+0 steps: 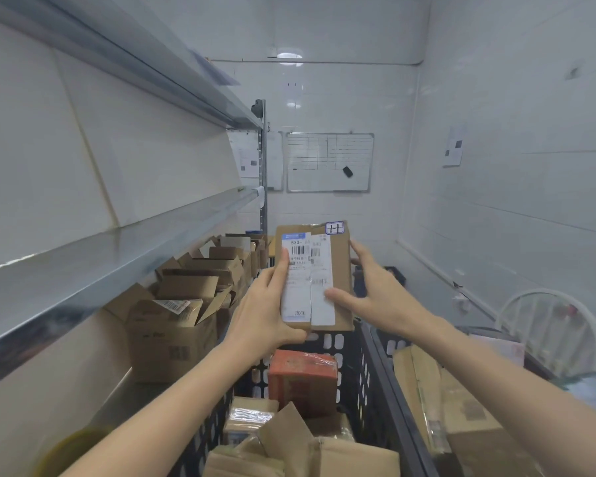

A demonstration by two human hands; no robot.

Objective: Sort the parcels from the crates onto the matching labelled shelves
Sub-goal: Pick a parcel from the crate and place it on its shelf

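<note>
Fingers (284,266) of left hand (265,304) and right hand (375,290) clasped around parcels (341,270) above black crate (367,370), open cartons (172,339) alongside

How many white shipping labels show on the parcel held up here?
2 on the parcel: the left label, partly under the left hand, and the right label beside it, touched by the right hand's thumb. The back is hidden.

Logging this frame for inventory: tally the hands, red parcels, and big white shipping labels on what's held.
Hands: 2, left hand, right hand
Red parcel: 1
White labels on held parcel: 2, left label, right label
Total: 5
</note>
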